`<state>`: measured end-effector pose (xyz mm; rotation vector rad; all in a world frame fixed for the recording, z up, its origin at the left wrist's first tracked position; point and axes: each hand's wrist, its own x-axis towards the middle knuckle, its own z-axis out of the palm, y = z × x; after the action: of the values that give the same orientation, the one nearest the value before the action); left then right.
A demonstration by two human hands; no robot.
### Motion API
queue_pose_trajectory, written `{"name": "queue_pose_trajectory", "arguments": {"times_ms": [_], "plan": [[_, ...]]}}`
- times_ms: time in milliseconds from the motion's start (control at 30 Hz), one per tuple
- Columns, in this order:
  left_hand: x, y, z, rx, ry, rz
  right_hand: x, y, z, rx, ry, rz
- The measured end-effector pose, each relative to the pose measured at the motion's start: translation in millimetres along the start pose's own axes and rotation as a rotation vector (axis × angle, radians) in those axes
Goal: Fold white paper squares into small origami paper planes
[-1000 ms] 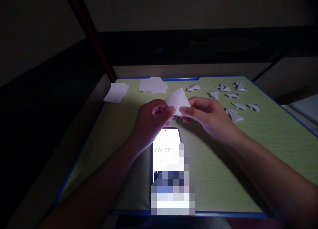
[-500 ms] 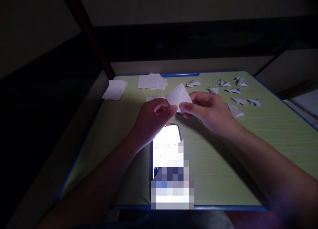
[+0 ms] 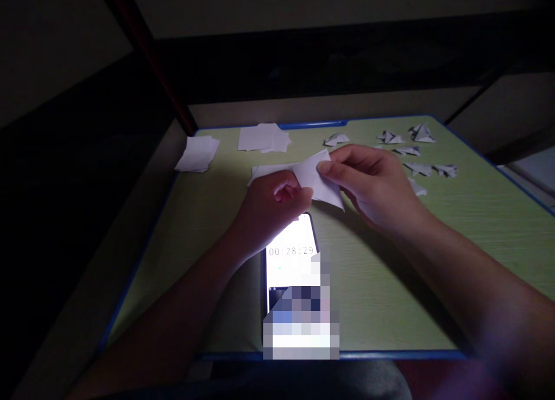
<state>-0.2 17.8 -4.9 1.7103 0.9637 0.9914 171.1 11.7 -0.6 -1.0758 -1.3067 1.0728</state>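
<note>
A partly folded white paper (image 3: 318, 180) is held above the green table (image 3: 390, 273) by both hands. My left hand (image 3: 271, 206) pinches its lower left part, fingers curled closed. My right hand (image 3: 375, 183) grips its upper right edge between thumb and fingers. Under the hands lies a lit phone (image 3: 290, 255) showing a running timer. Another flat white sheet (image 3: 264, 171) lies on the table just behind my left hand.
Two piles of white paper squares lie at the back left, one pile (image 3: 197, 153) overhanging the table's edge and the other pile (image 3: 262, 137) nearer the middle. Several folded paper shapes (image 3: 416, 151) are scattered at the back right. The table has a blue rim (image 3: 312, 123). The surroundings are dark.
The paper has turned from an upright pointed shape to lie flatter and wider. My right hand moved up to its top edge. The view shifted slightly down.
</note>
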Motion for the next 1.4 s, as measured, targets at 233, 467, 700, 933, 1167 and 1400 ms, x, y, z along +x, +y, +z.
{"name": "queue_pose_trajectory", "arguments": {"times_ms": [233, 467, 700, 933, 1167, 1400], "plan": [[-1.1, 5.8, 0.8, -0.024, -0.046, -0.01, 0.1, 1.5, 0.9, 0.001, 0.03, -0.029], [-2.0, 5.8, 0.9, -0.003, -0.029, -0.031, -0.1, 0.6, 0.9, 0.022, 0.025, -0.061], [-2.3, 4.5, 1.8, 0.094, -0.014, 0.024, -0.2, 0.5, -0.1, 0.001, 0.055, -0.096], [-1.9, 7.7, 1.9, 0.064, -0.036, 0.034, 0.0, -0.1, 2.1, 0.044, 0.083, -0.107], [-1.8, 7.2, -0.4, 0.005, -0.07, 0.017, -0.2, 1.6, 2.5, 0.057, 0.078, -0.106], [-2.3, 4.5, 0.9, 0.095, -0.039, 0.058, -0.3, 1.2, 2.7, 0.068, 0.106, -0.121]]}}
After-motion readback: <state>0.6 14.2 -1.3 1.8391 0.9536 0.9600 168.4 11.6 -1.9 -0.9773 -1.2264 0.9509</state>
